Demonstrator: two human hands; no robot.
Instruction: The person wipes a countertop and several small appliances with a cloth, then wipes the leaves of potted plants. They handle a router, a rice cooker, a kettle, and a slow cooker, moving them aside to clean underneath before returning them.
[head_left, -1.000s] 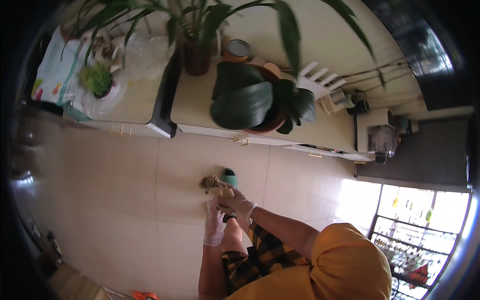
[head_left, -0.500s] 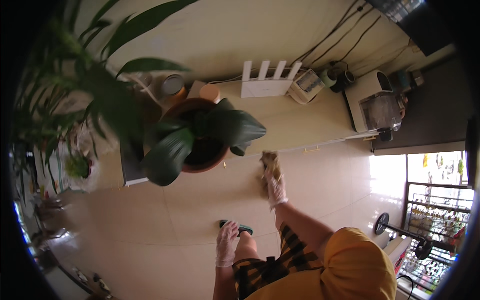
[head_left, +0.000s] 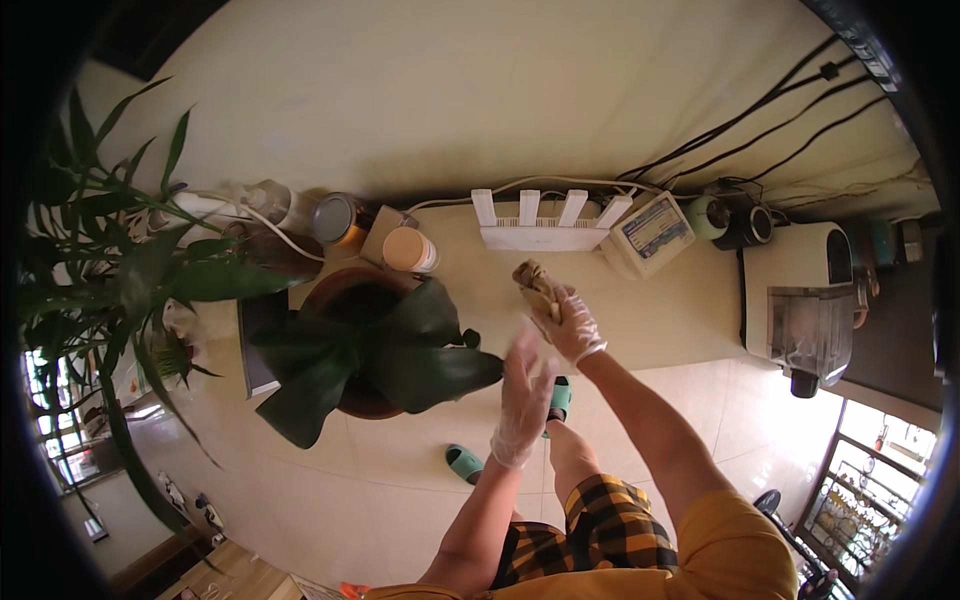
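Observation:
My right hand (head_left: pixel 572 328), in a clear plastic glove, is closed on a crumpled brown cloth (head_left: pixel 538 285) just above the cabinet top (head_left: pixel 660 315), in front of the white router (head_left: pixel 540 235) with its upright antennas. My left hand (head_left: pixel 524 398), gloved too, is raised at the cabinet's front edge, beside the tip of a broad dark leaf. Its fingers point forward, somewhat smeared by motion, and look stretched out with nothing in them. That leaf belongs to the potted plant (head_left: pixel 350 350) on the left, whose leaves hide most of its brown pot (head_left: pixel 385 283).
Behind the pot stand an orange-lidded jar (head_left: pixel 408 250) and a dark-lidded jar (head_left: pixel 340 218). Right of the router are a white box-shaped device (head_left: pixel 650 237), a green round item (head_left: pixel 708 215) and a white appliance (head_left: pixel 800 290). A leafy plant (head_left: pixel 120 250) fills the far left. Black cables (head_left: pixel 770 95) hang along the wall.
My right hand has lifted the cloth from over the floor by the cabinet front to above its top. My left hand has risen forward and right. The view has shifted, bringing the cabinet top closer.

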